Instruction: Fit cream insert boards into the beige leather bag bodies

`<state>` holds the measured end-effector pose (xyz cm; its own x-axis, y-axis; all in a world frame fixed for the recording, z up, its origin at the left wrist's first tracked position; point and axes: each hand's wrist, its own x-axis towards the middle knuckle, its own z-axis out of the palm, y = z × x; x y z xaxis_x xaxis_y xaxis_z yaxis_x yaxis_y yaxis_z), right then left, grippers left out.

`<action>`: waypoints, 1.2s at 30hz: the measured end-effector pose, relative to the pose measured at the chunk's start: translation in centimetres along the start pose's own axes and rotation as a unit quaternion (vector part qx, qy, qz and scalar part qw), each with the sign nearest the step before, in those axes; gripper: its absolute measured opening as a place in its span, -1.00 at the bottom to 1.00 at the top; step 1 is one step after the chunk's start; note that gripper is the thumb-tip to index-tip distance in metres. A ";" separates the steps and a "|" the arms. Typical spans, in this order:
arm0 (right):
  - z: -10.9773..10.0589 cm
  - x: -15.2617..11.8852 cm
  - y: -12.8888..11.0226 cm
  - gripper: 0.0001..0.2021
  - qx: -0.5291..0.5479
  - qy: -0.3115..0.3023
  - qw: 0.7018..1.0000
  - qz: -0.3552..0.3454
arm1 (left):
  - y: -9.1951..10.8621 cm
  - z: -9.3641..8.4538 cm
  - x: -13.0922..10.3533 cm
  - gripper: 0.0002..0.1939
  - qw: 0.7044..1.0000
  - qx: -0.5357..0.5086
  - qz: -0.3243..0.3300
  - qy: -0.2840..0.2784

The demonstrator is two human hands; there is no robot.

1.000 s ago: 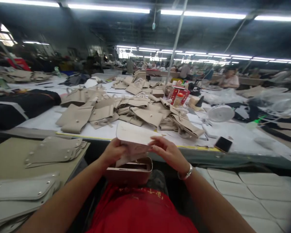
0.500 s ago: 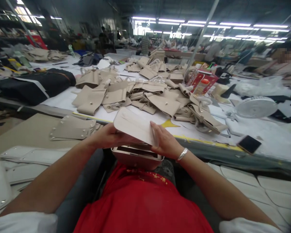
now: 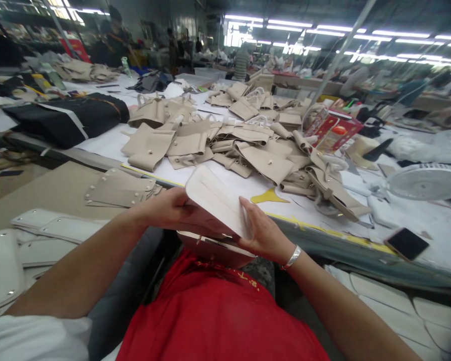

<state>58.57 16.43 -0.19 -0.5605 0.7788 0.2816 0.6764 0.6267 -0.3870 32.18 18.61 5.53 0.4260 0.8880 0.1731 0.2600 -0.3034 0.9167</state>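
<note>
Between my hands, above my lap, is a pale bag flap [image 3: 216, 200] with rounded corners, tilted up on its left side. My left hand [image 3: 167, 206] grips its left side, fingers partly hidden behind it. At the right edge my right hand [image 3: 265, 231] holds the flap, its thumb along the edge and the other fingers mostly out of sight. Just below, against my red apron [image 3: 218, 311], rests the boxy bag body [image 3: 214, 249]. Its opening is largely covered by the flap, and I cannot tell how the two are joined.
A heap of beige leather bag pieces [image 3: 248, 145] covers the table ahead. A phone [image 3: 408, 243] lies near its right edge, beside a clear plastic lid [image 3: 428, 180]. Pale panels with studs [image 3: 52, 225] lie at my left, and more pale panels [image 3: 394, 306] at my right.
My view has turned slightly left, so the table things sit further right. The flap has tipped lower over the bag body, hiding more of its opening. Both hands keep their hold.
</note>
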 end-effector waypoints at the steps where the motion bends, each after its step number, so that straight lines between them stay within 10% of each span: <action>1: 0.5 -0.1 0.3 -0.14 -0.003 -0.007 1.000 0.007 | -0.8 0.2 0.3 -0.62 0.999 0.017 0.010 -0.040; 9: 1.4 -2.0 2.6 -0.17 -0.152 -0.064 0.985 0.040 | -7.3 0.5 1.4 -0.63 0.975 0.181 -0.046 -0.117; 18: 3.7 0.5 1.5 -0.24 -0.239 -0.110 0.963 -0.054 | -12.6 0.7 -2.3 -0.49 0.968 -0.078 -0.156 0.181; 36: 5.2 2.5 0.5 -0.36 -0.273 -0.290 0.912 -0.099 | -14.4 4.2 -3.7 -0.38 0.947 0.218 -0.179 0.153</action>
<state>55.01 18.53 -4.27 -0.7482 0.6036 -0.2754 0.5831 0.7963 0.1608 30.56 18.26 -9.81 -0.0113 0.9993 0.0361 0.7016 -0.0178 0.7124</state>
